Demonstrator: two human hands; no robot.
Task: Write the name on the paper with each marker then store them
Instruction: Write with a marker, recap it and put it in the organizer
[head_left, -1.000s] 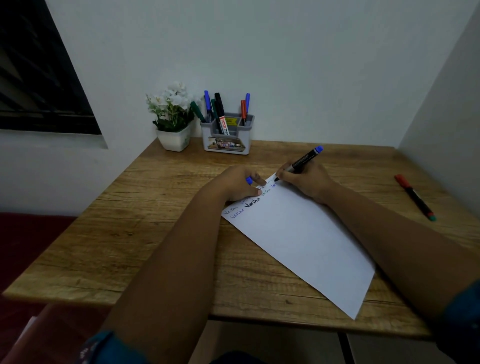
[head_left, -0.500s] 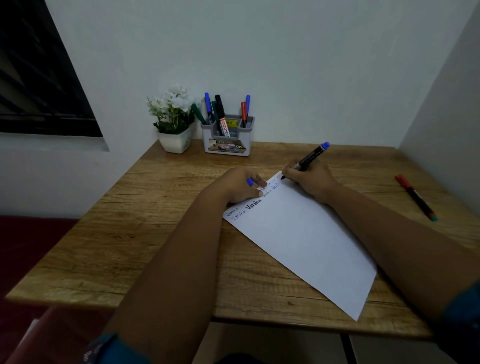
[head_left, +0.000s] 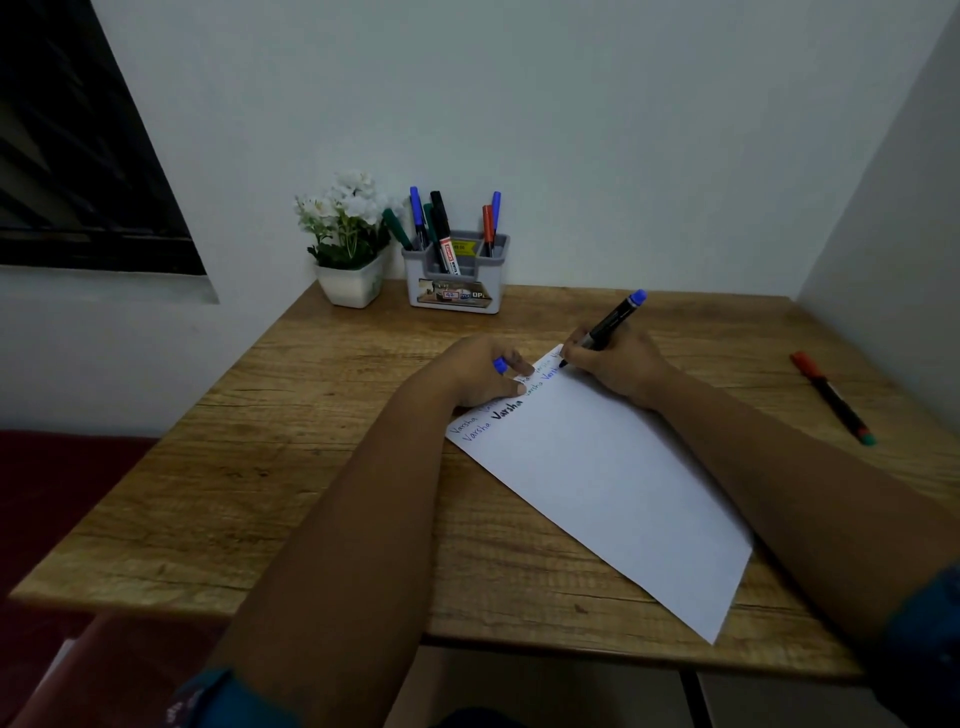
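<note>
- Fingers (head_left: 574, 353) of the right hand (head_left: 618, 364): closed round a blue-ended marker (head_left: 608, 325), tip on the paper's (head_left: 597, 483) far corner, writing.
- Left hand (head_left: 478, 371): fingers curled on a blue cap (head_left: 500, 365), heel pinning the sheet, likely against sliding.
- Holder (head_left: 457, 283): at the counter's (head_left: 260, 441) back, stored markers upright.
- Red marker (head_left: 831, 397): lying apart on the right, seemingly awaiting its turn.
- Hidden: several written names are covered by the hands; the newest word is illegible.
</note>
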